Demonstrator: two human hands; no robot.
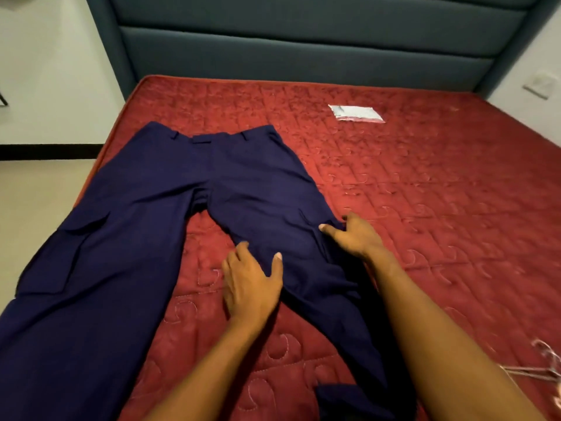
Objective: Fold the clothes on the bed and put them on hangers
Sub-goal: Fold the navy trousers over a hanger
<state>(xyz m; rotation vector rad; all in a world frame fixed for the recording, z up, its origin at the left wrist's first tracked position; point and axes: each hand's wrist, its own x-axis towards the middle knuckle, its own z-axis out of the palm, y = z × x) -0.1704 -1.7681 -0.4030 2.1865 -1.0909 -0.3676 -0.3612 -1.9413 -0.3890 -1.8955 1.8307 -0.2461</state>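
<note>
While the dark navy cargo trousers [136,238] lie spread flat on the red quilted mattress [440,208], filling the left and centre of the frame with the waistband toward the top and the legs splayed apart, you have no fold made yet.

Left hand [252,281], lower centre: palm down, fingers straight and spread, pressing the inner edge of the leg nearer mid-frame.

Right hand [356,235], just right of centre: thumb on top of that leg's outer seam, fingers curled round the cloth edge. It looks like a grip.

Thin pale wire hangers [543,366] lie at the lower right edge, partly cut off and well apart from the trousers, with nothing hung on them.

Judgement: early stage. Left to do: bring the legs together, fold, hang.
</note>
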